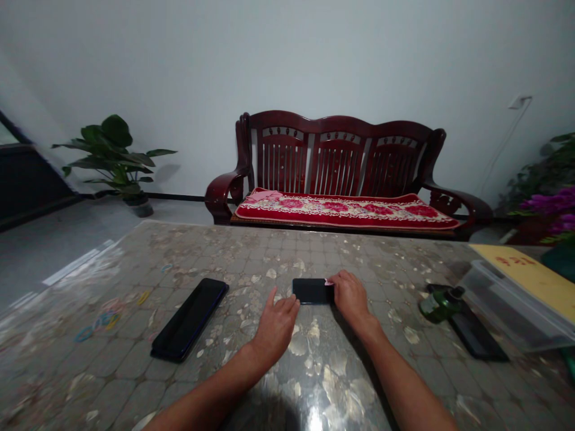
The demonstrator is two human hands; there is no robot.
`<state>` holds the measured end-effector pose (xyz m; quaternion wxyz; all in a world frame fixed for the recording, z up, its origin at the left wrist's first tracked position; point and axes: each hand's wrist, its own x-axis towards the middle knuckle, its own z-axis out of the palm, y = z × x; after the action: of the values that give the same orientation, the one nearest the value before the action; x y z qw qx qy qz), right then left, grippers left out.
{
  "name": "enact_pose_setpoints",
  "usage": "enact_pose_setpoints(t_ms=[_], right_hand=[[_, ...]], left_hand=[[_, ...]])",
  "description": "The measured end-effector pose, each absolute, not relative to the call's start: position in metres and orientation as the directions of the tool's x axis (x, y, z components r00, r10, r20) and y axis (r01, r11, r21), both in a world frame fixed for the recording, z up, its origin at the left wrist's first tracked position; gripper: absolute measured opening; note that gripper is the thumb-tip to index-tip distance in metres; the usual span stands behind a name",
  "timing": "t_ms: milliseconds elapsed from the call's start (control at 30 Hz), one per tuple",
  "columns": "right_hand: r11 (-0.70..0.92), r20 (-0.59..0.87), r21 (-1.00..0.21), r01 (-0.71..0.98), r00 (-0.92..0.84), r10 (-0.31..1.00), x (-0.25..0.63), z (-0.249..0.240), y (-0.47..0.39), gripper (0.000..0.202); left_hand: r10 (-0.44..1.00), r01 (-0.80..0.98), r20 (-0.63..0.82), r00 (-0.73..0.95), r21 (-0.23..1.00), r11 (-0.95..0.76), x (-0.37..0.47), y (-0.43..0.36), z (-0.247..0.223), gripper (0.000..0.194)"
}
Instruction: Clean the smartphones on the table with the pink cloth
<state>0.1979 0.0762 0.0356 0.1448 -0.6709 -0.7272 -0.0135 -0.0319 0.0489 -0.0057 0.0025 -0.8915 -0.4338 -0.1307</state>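
A small dark smartphone (309, 291) lies flat on the table, its screen up and its long side running left to right. My left hand (276, 322) rests at the phone's lower left corner, one finger raised apart and the other fingertips touching the edge. At the opposite end, the fingers of my right hand (351, 297) are closed on a small pink-and-white piece (329, 282) over the phone's upper right corner. What that piece is, I cannot make out. A larger black phone-like slab (191, 320) lies to the left of my hands.
Loose coloured rubber bands (105, 319) lie on the patterned table (215, 383) at left. To the right stand a green bottle (440, 305) by another dark phone (476, 332) and a clear plastic box (507, 311) under a yellow sheet (527, 269). Behind is a wooden bench (336, 155).
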Motion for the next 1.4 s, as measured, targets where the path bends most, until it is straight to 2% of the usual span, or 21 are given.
enact_pose_setpoints(t_ms=[200, 367, 467, 667, 933, 1167, 1400], right_hand=[[0.229, 0.221, -0.213, 0.95, -0.181, 0.958, 0.181, 0.035, 0.067, 0.033], [0.112, 0.201, -0.157, 0.981, -0.08, 0.976, 0.199, 0.041, 0.073, 0.031], [0.097, 0.197, -0.165, 0.981, -0.063, 0.978, 0.196, 0.04, 0.074, 0.032], [0.29, 0.229, -0.241, 0.926, -0.236, 0.944, 0.18, 0.033, 0.061, 0.034], [0.161, 0.221, -0.203, 0.966, -0.115, 0.968, 0.205, 0.037, 0.066, 0.032], [0.32, 0.199, -0.227, 0.92, -0.278, 0.94, 0.195, 0.039, 0.051, 0.031], [0.192, 0.223, -0.191, 0.963, -0.148, 0.963, 0.221, 0.036, 0.071, 0.032]], left_hand=[[0.77, 0.773, 0.245, 0.589, 0.104, -0.625, -0.031, 0.049, -0.004, 0.044], [0.778, 0.778, 0.22, 0.588, 0.11, -0.619, -0.031, 0.048, 0.0, 0.044], [0.776, 0.778, 0.225, 0.589, 0.105, -0.62, -0.031, 0.048, 0.0, 0.046], [0.768, 0.772, 0.26, 0.586, 0.108, -0.626, -0.031, 0.049, -0.004, 0.045], [0.783, 0.786, 0.233, 0.577, 0.1, -0.61, -0.03, 0.046, -0.002, 0.043], [0.778, 0.791, 0.235, 0.582, 0.059, -0.609, -0.025, 0.041, 0.005, 0.041], [0.754, 0.783, 0.254, 0.605, -0.017, -0.622, -0.006, 0.022, 0.016, 0.03]])
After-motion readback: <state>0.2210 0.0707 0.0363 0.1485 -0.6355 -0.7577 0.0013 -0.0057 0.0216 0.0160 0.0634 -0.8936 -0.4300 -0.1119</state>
